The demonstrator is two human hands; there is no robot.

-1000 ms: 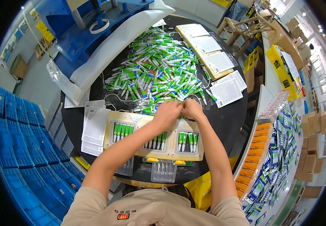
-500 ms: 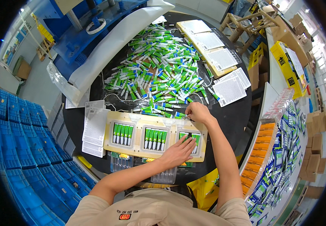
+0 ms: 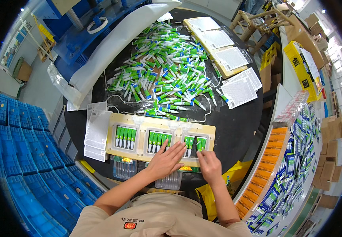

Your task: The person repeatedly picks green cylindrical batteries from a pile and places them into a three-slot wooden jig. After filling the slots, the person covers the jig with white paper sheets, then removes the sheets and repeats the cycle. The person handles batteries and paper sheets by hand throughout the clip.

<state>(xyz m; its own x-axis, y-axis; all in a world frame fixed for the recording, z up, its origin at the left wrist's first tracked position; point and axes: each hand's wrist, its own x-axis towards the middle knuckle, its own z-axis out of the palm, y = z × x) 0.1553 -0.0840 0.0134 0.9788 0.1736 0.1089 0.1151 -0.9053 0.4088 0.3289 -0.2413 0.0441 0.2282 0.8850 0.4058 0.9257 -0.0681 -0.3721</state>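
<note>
Right hand now at right pocket

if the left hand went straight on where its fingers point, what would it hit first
Likely the green-and-white tubes at the right end of the pale yellow tray; whether the left hand already touches them is unclear.

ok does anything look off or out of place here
Only one thing: in the right pocket of the pale yellow tray, a dark gap splits the green tubes, whereas the left row looks evenly spaced. It may simply be unfilled.
</note>
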